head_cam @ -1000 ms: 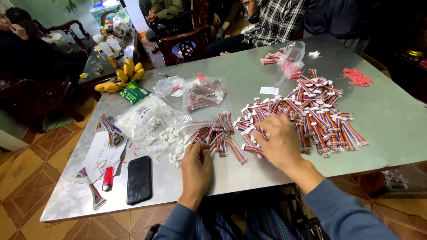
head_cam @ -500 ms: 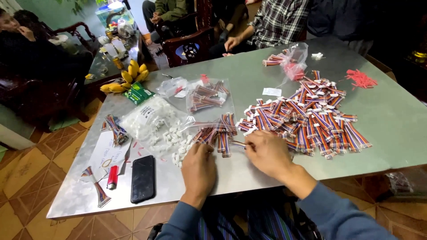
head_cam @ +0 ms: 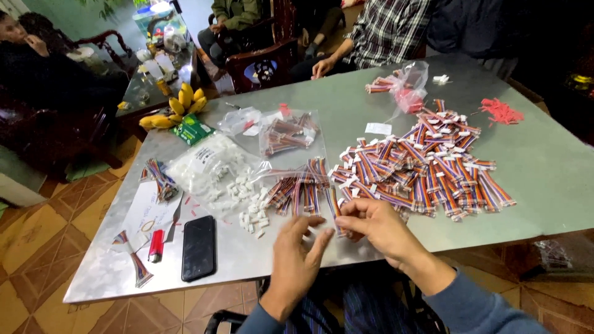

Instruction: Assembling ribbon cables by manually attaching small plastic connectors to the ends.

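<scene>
My right hand (head_cam: 374,226) pinches one short striped ribbon cable (head_cam: 334,207) at the near table edge. My left hand (head_cam: 297,253) hovers just left of it, fingers spread, fingertips close to the cable's lower end. A big heap of the same multicoloured cables with white connectors (head_cam: 427,161) lies behind my right hand. A smaller row of cables (head_cam: 297,188) lies beside loose white plastic connectors (head_cam: 250,207) spilling from a clear bag (head_cam: 207,170).
On the grey metal table (head_cam: 557,167) lie a black phone (head_cam: 198,247), a red lighter (head_cam: 156,245), bagged cables (head_cam: 291,131), a bag with red pieces (head_cam: 405,89), red bits (head_cam: 501,111) and bananas (head_cam: 176,108). People sit at the far side and on the left.
My right hand has drawn back from the big heap toward the near edge with one cable in it. My left hand has lifted off the table and moved right to meet it.
</scene>
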